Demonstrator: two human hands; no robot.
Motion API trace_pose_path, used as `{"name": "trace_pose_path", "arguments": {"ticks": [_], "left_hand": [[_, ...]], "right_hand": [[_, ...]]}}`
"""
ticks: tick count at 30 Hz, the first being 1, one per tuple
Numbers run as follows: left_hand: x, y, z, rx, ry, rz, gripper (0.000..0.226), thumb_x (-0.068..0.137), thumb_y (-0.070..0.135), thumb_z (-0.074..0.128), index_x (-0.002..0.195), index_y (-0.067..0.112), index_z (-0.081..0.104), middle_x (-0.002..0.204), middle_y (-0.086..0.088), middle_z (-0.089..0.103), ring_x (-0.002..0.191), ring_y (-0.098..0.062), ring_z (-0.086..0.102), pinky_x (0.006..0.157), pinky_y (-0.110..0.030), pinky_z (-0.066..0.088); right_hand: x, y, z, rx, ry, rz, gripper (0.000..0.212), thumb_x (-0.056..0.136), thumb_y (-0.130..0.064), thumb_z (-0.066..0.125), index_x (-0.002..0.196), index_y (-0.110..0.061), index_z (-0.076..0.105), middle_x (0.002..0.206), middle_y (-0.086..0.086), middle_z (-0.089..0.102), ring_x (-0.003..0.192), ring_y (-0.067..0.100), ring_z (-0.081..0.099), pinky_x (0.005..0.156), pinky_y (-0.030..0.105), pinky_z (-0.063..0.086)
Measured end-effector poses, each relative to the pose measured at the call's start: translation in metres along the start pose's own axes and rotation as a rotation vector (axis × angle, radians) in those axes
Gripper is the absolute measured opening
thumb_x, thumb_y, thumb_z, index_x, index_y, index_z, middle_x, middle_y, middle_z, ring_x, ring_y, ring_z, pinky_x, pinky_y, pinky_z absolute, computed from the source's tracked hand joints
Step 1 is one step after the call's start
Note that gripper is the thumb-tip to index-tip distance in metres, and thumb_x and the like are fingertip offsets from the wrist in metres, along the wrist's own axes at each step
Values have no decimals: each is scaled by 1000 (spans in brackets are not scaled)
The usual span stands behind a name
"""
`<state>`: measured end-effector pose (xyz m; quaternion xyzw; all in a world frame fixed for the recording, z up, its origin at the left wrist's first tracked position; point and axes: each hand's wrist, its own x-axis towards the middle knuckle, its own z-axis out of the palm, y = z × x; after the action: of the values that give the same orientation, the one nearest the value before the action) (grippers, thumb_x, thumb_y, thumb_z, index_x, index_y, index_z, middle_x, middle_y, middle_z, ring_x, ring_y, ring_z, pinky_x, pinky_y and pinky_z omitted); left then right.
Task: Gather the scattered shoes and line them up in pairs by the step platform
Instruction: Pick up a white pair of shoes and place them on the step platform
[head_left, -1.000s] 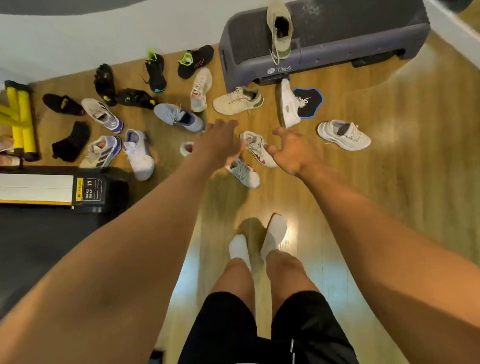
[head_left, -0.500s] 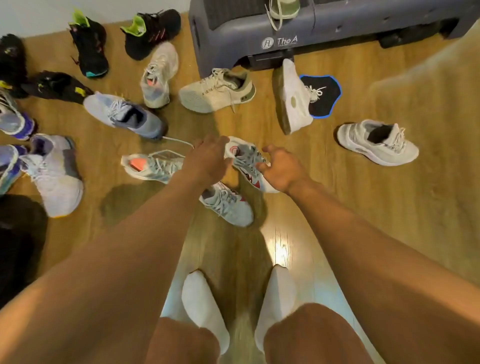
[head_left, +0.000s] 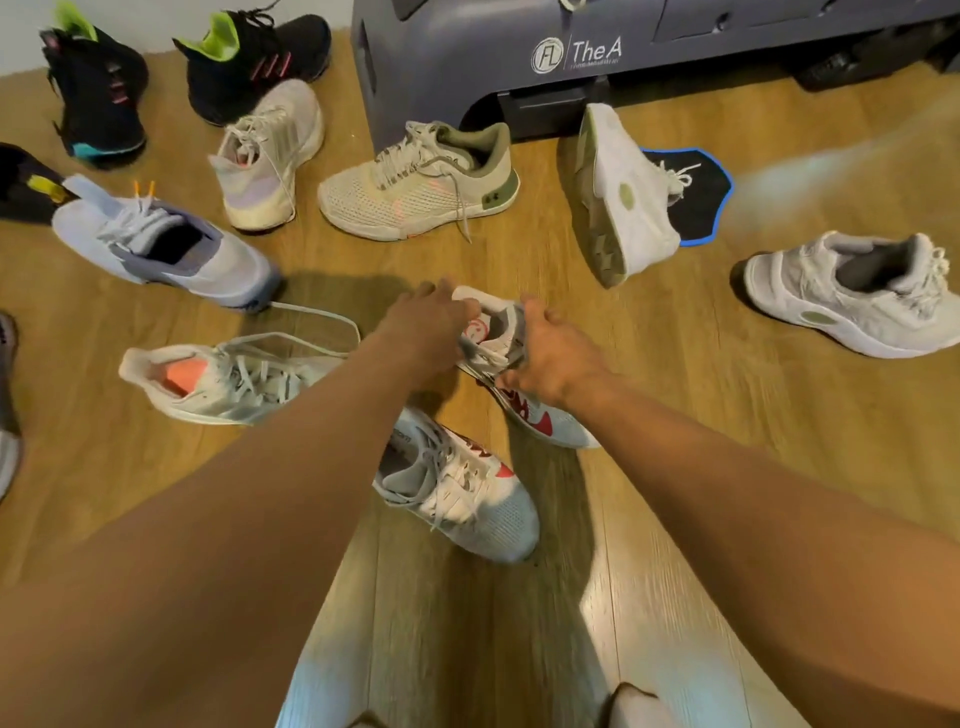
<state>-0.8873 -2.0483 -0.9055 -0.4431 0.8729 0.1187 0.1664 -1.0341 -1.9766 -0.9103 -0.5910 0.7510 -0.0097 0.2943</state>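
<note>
Both hands are on a white sneaker with red marks (head_left: 540, 415) lying on the wood floor in the middle. My right hand (head_left: 553, 356) grips its collar and tongue. At the heel, my left hand (head_left: 431, 332) has its fingers curled over the rim. Its matching white and red sneaker (head_left: 462, 493) lies just below, near my left forearm. The grey step platform (head_left: 467, 57) stands at the top. Several other shoes lie scattered around.
A beige sneaker (head_left: 421, 187) and a white shoe on its side (head_left: 623, 192) over a black blue-edged pad (head_left: 701, 192) lie by the platform. A white sneaker (head_left: 852, 296) is at right; pale sneakers (head_left: 218, 379), (head_left: 166, 244), (head_left: 270, 156) and black shoes (head_left: 98, 88), (head_left: 249, 57) at left.
I have bent lower and the view has closed in on the floor. Both hands came down from above the shoes onto the white and red sneaker and took hold of it.
</note>
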Motion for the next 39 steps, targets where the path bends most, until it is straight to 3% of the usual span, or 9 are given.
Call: {"name": "trace_pose_path", "arguments": {"ticks": [10, 15, 19, 23, 27, 30, 33, 37, 39], "left_hand": [[1, -10, 11, -58, 30, 72, 32, 85, 40, 67, 103, 14, 63, 117, -7, 43, 94, -23, 53, 74, -38, 51], [-4, 5, 19, 172, 36, 203, 41, 93, 53, 49, 114, 19, 58, 105, -5, 52, 76, -15, 48, 60, -29, 41], [-14, 37, 26, 206, 54, 239, 48, 94, 59, 39, 118, 21, 55, 106, -7, 59, 84, -21, 54, 61, -30, 36], [-24, 106, 39, -4, 27, 178, 37, 95, 46, 46, 107, 14, 62, 102, -9, 65, 96, -26, 62, 75, -35, 46], [-41, 146, 45, -195, 81, 194, 29, 92, 33, 54, 104, 10, 67, 100, -16, 68, 94, -36, 65, 72, -38, 48], [-42, 143, 45, -253, 22, 339, 21, 93, 24, 52, 102, 10, 63, 96, -16, 67, 92, -34, 65, 74, -39, 51], [-39, 124, 42, -366, -70, 370, 25, 94, 26, 55, 116, 17, 60, 100, -7, 68, 95, -24, 62, 82, -39, 51], [-32, 84, 17, -449, -302, 208, 48, 82, 53, 67, 122, 30, 56, 111, 10, 58, 103, -11, 50, 88, -33, 48], [-34, 58, 7, -314, -508, 149, 69, 66, 66, 74, 122, 31, 55, 114, 12, 49, 102, -11, 48, 84, -29, 44]], "right_hand": [[11, 11, -3, -196, 57, -145, 59, 79, -31, 73, 126, -21, 37, 117, 6, 58, 100, 28, 56, 85, 45, 49], [13, 24, -9, -362, 102, -163, 69, 85, -20, 65, 143, -22, 28, 143, 8, 44, 128, 33, 43, 103, 51, 33], [-1, 37, -3, -18, 143, 59, 84, 75, -17, 74, 145, -18, 28, 147, 9, 35, 133, 33, 35, 104, 51, 37], [-19, 52, 4, 440, 246, 273, 61, 78, -18, 53, 138, -13, 43, 142, 9, 43, 130, 31, 41, 106, 44, 38], [-32, 68, 11, 517, 317, 346, 58, 82, -20, 57, 136, -9, 39, 137, 13, 44, 122, 34, 47, 98, 39, 42], [-40, 87, 13, 419, 246, 406, 68, 86, -12, 56, 146, -9, 24, 136, 17, 47, 122, 37, 47, 97, 39, 42], [-46, 97, 16, 272, 227, 362, 61, 87, -7, 53, 143, -7, 30, 126, 19, 55, 113, 35, 53, 88, 38, 44], [-51, 111, 16, 181, 207, 284, 58, 87, -6, 51, 143, -11, 35, 125, 19, 57, 113, 37, 54, 87, 37, 43], [-56, 120, 13, 143, 196, 242, 59, 86, -7, 51, 142, -15, 38, 123, 18, 60, 111, 37, 56, 86, 35, 44]]}}
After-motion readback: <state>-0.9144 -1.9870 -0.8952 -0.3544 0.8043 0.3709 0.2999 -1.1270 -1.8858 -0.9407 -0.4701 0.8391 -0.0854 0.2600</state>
